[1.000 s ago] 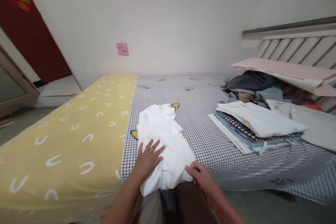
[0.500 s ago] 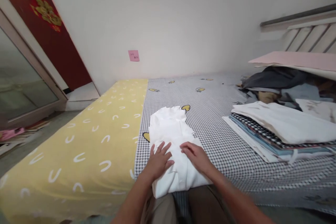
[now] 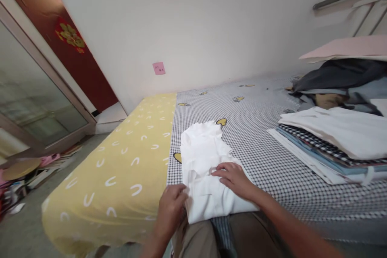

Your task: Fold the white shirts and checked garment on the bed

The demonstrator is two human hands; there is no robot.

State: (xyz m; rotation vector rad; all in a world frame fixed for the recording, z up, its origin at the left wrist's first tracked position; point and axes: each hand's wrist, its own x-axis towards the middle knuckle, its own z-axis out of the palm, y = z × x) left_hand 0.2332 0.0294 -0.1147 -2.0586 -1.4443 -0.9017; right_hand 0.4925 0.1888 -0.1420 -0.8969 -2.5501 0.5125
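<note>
A white garment (image 3: 205,165) lies partly folded on the black-and-white checked sheet (image 3: 256,129) at the bed's near edge. My left hand (image 3: 171,211) is at the garment's lower left edge, fingers curled around the cloth there. My right hand (image 3: 234,177) rests flat on the middle of the garment, fingers stretched toward the left and pressing the cloth down.
A stack of folded clothes (image 3: 332,141) sits on the bed at right, with a loose pile of dark clothing (image 3: 338,78) and a pink board (image 3: 347,48) behind it. A yellow sheet (image 3: 127,161) covers the bed's left part. Clutter lies on the floor (image 3: 21,177) by a glass door.
My left hand slid from the top of the garment down to its lower left edge and closed on it. My right hand moved from the right corner onto the middle. The view swung left.
</note>
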